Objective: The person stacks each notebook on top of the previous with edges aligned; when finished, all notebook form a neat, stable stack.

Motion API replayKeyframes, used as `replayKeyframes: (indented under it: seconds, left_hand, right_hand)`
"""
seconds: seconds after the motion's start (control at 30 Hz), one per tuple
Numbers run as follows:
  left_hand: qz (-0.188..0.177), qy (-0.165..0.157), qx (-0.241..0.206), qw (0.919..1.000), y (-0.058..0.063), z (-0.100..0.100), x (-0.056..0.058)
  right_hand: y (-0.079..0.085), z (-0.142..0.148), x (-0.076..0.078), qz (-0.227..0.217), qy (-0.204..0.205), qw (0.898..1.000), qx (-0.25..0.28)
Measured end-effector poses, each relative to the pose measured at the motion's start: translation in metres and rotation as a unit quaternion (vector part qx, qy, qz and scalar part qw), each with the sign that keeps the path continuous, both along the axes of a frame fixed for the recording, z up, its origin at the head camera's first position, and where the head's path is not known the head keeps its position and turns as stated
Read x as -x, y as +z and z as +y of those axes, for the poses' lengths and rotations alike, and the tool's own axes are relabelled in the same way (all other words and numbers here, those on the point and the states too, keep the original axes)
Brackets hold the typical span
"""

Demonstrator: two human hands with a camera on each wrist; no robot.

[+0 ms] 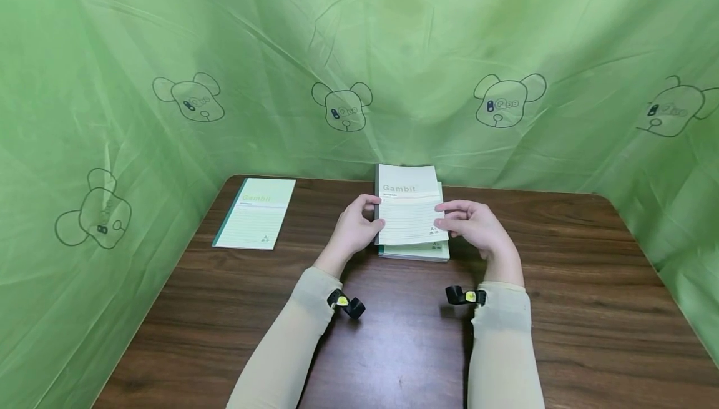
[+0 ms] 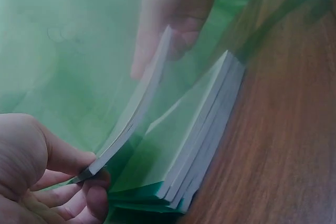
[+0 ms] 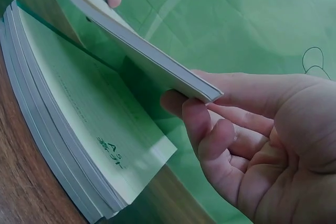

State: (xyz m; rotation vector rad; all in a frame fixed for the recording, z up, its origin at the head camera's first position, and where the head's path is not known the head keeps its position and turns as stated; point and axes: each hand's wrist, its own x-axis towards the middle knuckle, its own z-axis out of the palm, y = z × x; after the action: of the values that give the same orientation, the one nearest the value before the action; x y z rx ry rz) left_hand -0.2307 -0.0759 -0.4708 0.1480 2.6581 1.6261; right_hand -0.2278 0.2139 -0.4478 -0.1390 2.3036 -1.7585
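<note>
Both hands hold one notebook (image 1: 409,209) with a pale cover, a dark grey spine and the word "Gambit". My left hand (image 1: 355,226) pinches its spine edge, thumb on top and fingers beneath, as the left wrist view shows. On the opposite edge my right hand (image 1: 474,225) grips it near the lower corner, fingers curled under. Below it lies a stack of several notebooks (image 3: 100,124) with pale green covers and green spines. In both wrist views the held notebook is raised and tilted over this stack, with a gap between them.
Another green-spined notebook (image 1: 254,214) lies flat at the table's back left. The dark wooden table (image 1: 567,309) ends at a green curtain (image 1: 415,53) with printed bear heads, which hangs behind it and along both sides.
</note>
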Motion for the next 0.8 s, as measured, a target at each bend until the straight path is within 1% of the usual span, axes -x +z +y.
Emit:
replayKeyframes:
  seconds: [0.13, 0.3, 0.57, 0.7, 0.8]
  left_hand:
    - [-0.004, 0.004, 0.012, 0.9999, -0.005, 0.002, 0.002]
    - [-0.003, 0.002, 0.028, 0.9996, -0.010, 0.003, 0.003]
    - [0.006, -0.005, 0.064, 0.9979, -0.018, 0.006, 0.003]
    - [0.016, -0.011, 0.082, 0.9965, -0.019, 0.008, 0.003]
    - [0.026, -0.017, 0.095, 0.9949, -0.019, 0.009, 0.003]
  right_hand:
    - [-0.002, 0.001, 0.001, -0.001, 0.004, 1.000, -0.003]
    - [-0.008, 0.002, 0.002, -0.007, 0.007, 1.000, -0.015]
    - [-0.019, 0.003, 0.003, -0.020, -0.003, 0.998, -0.066]
    - [-0.022, 0.005, 0.003, -0.020, 0.001, 0.997, -0.080]
    - [-0.023, 0.008, 0.003, -0.024, 0.005, 0.997, -0.077]
